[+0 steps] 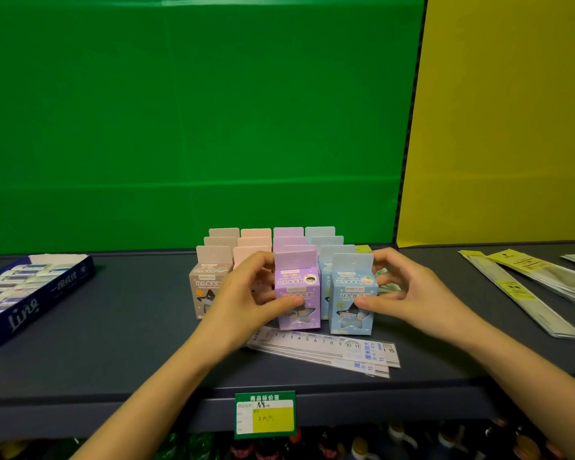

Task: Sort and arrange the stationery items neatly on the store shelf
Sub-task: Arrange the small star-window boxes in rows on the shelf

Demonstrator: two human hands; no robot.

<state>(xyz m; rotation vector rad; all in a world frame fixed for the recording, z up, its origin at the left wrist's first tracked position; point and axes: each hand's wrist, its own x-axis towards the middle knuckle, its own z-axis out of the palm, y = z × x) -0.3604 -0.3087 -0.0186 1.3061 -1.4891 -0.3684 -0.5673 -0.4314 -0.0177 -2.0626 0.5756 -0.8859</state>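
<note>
Several small pastel sharpener boxes stand in rows on the dark shelf (113, 343): brown, pink, purple and blue columns. My left hand (246, 293) grips the front purple box (297, 297), thumb on its face and fingers curled behind. The front blue box (352, 297) is held the same way by my right hand (409, 290), thumb on its front. Both boxes stand upright on the shelf, side by side. A brown box (205, 287) stands left of my left hand. Packaged rulers (329, 350) lie flat just in front of the boxes.
A blue tray of erasers (30, 293) sits at the left. Long packaged rulers (528, 293) lie fanned at the right. A green price tag (264, 415) hangs on the shelf's front edge. Green and yellow back panels rise behind; bottles show below.
</note>
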